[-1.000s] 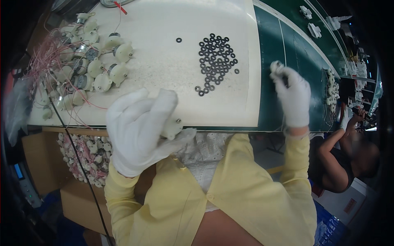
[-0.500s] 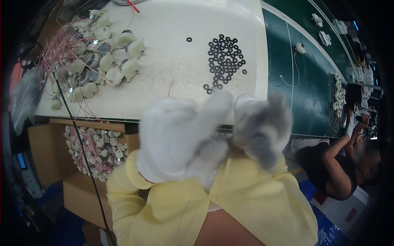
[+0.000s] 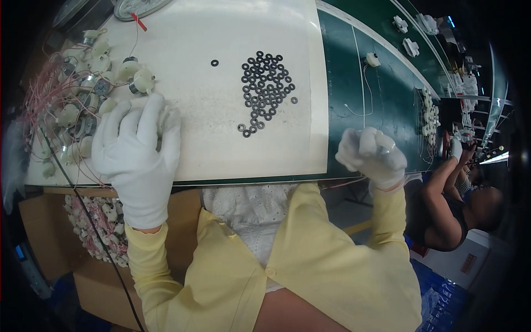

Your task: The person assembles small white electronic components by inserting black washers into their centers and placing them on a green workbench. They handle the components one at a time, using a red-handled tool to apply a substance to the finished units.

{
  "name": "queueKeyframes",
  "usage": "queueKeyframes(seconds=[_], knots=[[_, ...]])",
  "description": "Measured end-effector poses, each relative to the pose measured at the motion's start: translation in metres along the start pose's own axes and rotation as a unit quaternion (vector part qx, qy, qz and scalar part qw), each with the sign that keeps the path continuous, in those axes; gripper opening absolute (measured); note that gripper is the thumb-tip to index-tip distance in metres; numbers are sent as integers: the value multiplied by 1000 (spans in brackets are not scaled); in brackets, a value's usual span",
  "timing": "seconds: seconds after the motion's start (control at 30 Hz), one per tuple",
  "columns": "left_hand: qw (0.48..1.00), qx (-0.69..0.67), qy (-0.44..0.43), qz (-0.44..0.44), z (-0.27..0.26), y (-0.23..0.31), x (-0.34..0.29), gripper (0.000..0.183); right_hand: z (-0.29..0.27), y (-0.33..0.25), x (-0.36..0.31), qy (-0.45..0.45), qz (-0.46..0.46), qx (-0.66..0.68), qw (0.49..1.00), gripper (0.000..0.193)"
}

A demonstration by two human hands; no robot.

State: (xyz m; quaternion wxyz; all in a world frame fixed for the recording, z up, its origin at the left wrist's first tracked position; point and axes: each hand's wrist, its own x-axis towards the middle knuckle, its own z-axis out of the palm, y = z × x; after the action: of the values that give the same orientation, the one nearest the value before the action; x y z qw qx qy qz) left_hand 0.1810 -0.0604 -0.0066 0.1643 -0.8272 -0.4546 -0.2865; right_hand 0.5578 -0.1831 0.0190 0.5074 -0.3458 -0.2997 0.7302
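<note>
My left hand (image 3: pixel 138 138), in a white glove, lies over the near right part of a pile of small motors (image 3: pixel 102 86) with cream plastic housings and pink wires. Its fingers are stretched forward and apart; the motors beneath them are mostly hidden. Over the near edge of the green belt, my gloved right hand (image 3: pixel 371 157) is closed around a pale plastic piece (image 3: pixel 385 141), apparently the housing of a motor. The fingers hide most of it, and a pinkish wire (image 3: pixel 345 183) trails below. Between the hands, several black rings (image 3: pixel 265 86) lie clustered on the white tabletop (image 3: pixel 204 138).
One black ring (image 3: pixel 214 63) lies apart. A motor with a wire (image 3: pixel 372 60) rests on the green belt (image 3: pixel 343 72). White parts (image 3: pixel 410 47) sit farther back. Below the table's left edge stands a cardboard box (image 3: pixel 47 235) of motors. At right, another person (image 3: pixel 448 207) works.
Both hands were together and blurred before my chest. Now they are apart: the left has moved left onto the motor pile, the right has moved right over the belt. The view has shifted right.
</note>
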Motion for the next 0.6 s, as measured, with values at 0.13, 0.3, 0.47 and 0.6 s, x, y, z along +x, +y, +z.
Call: queueKeyframes(seconds=[0.13,0.3,0.47,0.6], knots=[[1000,-19,2,4,2,1,-2,35,5,-16,5,46,56,-53,996,44],[999,-39,4,0,6,-1,-4,38,21,-17,49,163,-115,-766,611,44],[999,-54,5,-3,10,-3,-6,43,34,-11,63,144,-110,-838,515,40],[998,-61,-4,-11,9,-4,-7,44,47,-10,74,112,-93,-837,527,39]])
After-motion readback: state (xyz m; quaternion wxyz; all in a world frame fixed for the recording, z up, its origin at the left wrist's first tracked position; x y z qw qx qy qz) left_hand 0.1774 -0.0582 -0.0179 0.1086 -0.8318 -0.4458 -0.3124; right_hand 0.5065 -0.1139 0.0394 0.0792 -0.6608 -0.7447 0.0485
